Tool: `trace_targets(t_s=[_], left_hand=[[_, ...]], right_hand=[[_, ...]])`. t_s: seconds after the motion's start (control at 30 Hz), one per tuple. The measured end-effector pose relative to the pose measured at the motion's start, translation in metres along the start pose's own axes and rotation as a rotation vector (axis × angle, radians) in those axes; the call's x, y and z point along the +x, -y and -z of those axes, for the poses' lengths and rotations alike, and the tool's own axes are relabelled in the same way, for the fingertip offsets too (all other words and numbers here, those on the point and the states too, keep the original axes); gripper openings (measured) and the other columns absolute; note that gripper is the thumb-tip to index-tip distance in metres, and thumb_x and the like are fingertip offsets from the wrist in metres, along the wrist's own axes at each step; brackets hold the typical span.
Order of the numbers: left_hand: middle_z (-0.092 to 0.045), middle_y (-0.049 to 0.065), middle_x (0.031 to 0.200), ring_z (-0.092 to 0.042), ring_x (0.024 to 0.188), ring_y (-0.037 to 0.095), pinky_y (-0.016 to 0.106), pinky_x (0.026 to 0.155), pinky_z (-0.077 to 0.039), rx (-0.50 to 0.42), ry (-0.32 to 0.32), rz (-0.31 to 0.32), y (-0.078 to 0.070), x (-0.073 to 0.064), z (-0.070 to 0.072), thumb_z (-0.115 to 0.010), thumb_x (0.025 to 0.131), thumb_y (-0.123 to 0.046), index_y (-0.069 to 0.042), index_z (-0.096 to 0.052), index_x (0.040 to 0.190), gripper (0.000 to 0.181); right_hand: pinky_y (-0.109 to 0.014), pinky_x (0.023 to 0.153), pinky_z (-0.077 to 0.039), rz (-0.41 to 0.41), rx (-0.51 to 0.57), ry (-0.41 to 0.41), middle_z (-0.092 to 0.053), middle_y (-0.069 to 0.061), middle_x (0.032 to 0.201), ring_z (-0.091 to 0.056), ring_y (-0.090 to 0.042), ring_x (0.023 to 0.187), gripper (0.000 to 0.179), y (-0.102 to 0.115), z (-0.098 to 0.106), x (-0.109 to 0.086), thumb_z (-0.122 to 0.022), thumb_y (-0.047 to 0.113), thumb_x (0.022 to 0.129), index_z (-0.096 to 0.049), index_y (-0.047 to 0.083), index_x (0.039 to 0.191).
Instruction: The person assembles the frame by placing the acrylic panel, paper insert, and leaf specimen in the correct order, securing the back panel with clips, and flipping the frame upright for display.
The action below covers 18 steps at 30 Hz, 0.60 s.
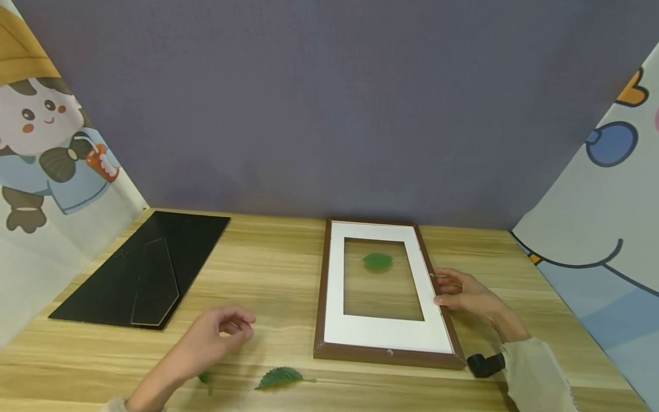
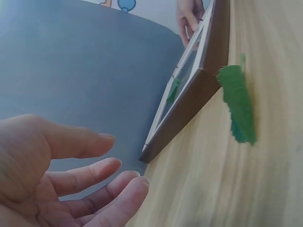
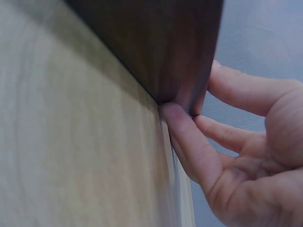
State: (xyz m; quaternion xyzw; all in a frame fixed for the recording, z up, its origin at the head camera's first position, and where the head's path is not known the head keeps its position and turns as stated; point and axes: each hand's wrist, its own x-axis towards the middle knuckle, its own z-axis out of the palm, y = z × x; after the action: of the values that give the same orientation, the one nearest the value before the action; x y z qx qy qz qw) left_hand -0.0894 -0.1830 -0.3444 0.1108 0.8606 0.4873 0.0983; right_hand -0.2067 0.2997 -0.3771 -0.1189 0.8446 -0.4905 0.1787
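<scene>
A brown picture frame [image 1: 389, 357] with a white mat [image 1: 383, 332] lies on the table in the head view. One green leaf [image 1: 378, 261] shows within the mat's opening. My right hand [image 1: 471, 298] holds the frame's right side, thumb over its top edge and fingers along the outer side. Left of the frame, my left hand [image 1: 218, 331] hovers above the table with loosely bent fingers and nothing in it. Below the frame's near left corner lies a serrated leaf [image 1: 280, 377]. Another leaf [image 1: 203, 377] is partly hidden by my left forearm.
A black backing board [image 1: 110, 280] with a fold-out stand [image 1: 156, 283] lies at the table's left. Near my right sleeve sits a small black object [image 1: 485, 365]. A grey panel [image 1: 329, 114] closes off the back, with cartoon-printed panels on both sides.
</scene>
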Motion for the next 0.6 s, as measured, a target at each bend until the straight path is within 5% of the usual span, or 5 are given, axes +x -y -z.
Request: trace_targets(t_s=[0.33, 0.6], left_hand=[[-0.063, 0.010, 0.098, -0.058, 0.084, 0.014, 0.022, 0.065, -0.051, -0.022, 0.005, 0.053, 0.007, -0.011, -0.014, -0.069, 0.085, -0.012, -0.001, -0.062, 0.105, 0.025], [-0.061, 0.009, 0.098, -0.058, 0.080, 0.005, 0.020, 0.066, -0.050, -0.062, 0.070, 0.023, 0.016, -0.017, -0.025, -0.070, 0.084, -0.009, 0.002, -0.061, 0.105, 0.025]], right_hand=[[-0.034, 0.085, -0.055, 0.012, -0.005, 0.003, -0.030, -0.038, 0.139, -0.040, -0.049, 0.123, 0.077, 0.000, 0.000, 0.000, -0.069, 0.011, 0.087, -0.022, -0.011, 0.144], [-0.034, 0.085, -0.055, 0.017, -0.008, 0.001, -0.030, -0.038, 0.139, -0.040, -0.049, 0.123, 0.078, 0.001, -0.001, -0.001, -0.069, 0.012, 0.087, -0.022, -0.011, 0.144]])
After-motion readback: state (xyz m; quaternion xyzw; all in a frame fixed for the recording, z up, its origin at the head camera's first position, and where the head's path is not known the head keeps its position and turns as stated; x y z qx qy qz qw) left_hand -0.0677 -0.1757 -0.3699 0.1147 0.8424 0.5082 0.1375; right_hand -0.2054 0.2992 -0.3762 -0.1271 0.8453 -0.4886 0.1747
